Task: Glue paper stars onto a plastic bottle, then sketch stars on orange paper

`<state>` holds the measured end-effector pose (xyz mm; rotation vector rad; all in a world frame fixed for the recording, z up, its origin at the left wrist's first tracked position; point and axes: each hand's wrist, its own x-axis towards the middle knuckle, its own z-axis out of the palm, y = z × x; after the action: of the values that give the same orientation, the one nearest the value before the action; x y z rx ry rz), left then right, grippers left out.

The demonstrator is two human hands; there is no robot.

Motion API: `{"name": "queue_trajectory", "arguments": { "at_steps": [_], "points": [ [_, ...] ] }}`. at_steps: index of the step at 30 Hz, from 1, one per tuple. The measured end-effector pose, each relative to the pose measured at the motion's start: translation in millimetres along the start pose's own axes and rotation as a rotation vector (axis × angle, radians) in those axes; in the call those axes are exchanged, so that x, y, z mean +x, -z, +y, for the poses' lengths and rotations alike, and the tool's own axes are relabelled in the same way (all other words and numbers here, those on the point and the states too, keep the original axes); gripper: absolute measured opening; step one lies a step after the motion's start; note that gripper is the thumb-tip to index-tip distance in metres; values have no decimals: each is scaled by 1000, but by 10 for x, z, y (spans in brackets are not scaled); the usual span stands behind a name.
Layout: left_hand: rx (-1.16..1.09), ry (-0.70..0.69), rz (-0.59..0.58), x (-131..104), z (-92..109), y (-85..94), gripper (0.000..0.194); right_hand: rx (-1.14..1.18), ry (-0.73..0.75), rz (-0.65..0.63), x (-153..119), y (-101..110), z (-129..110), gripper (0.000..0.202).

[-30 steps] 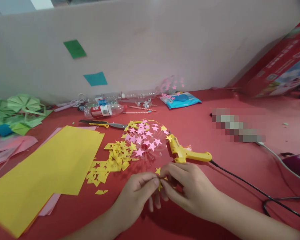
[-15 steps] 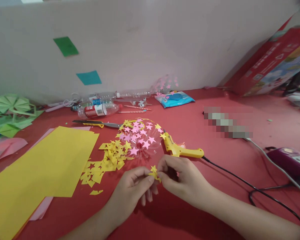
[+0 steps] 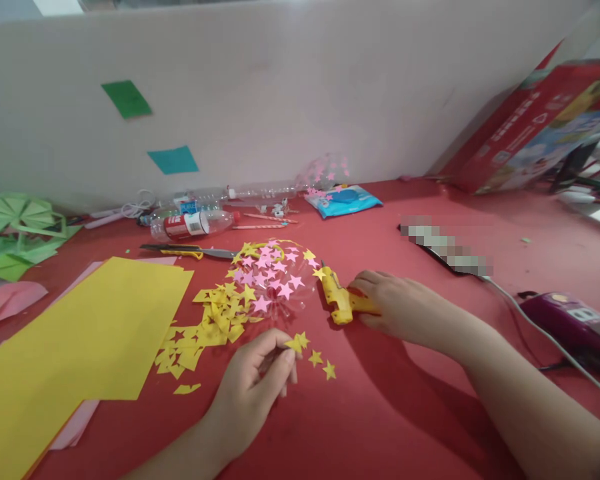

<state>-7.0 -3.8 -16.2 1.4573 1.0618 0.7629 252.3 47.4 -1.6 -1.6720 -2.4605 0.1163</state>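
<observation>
My left hand (image 3: 260, 380) pinches a small yellow paper piece (image 3: 293, 344), which looks like a star, between thumb and forefinger. Close by its fingertips, two yellow paper stars (image 3: 329, 370) lie on the red table. My right hand (image 3: 400, 303) is closed around the handle of a yellow hot glue gun (image 3: 339, 301) that lies on the table, nozzle pointing away. Left of the gun's nozzle is a clear plastic piece (image 3: 300, 299) covered with pink and yellow stars. Yellow paper scraps (image 3: 215, 317) with star cutouts are heaped beyond my left hand.
Yellow sheets (image 3: 95, 327) cover the left side. Behind them lie a utility knife (image 3: 183, 251), plastic bottles (image 3: 195, 225) and a blue wipes packet (image 3: 347, 201). On the right are a blurred-out device with a cord, a purple device (image 3: 570, 327) and a red box (image 3: 530, 127).
My right hand has left the yellow star at my left fingertips and moved right onto the glue gun's handle. Two loose stars now show on the table. The view has shifted slightly.
</observation>
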Motion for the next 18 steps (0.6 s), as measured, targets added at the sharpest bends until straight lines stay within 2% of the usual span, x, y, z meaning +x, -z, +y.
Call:
{"name": "queue_trajectory", "arguments": {
  "at_steps": [3, 7, 9, 11, 14, 16, 18],
  "points": [
    [2, 12, -7, 7, -7, 10, 23, -107, -64, -188, 34, -5, -102, 16],
    [13, -1, -13, -5, -10, 15, 23, -23, -159, -168, 80, 77, -168, 15],
    [33, -64, 13, -23, -8, 27, 24, 42, -185, -31, 82, 130, -134, 18],
    [55, -155, 65, -42, -3, 51, 23, 124, -149, 204, 62, 183, -106, 17],
    [58, -270, 176, -57, 11, 94, 22, 344, -19, 541, -3, 245, -163, 12],
    [21, -286, 246, -51, 24, 113, 20, 483, 112, 618, -55, 258, -272, 17],
    [-31, -264, 286, -35, 43, 117, 18, 562, 291, 553, -100, 242, -399, 14]
  ]
}}
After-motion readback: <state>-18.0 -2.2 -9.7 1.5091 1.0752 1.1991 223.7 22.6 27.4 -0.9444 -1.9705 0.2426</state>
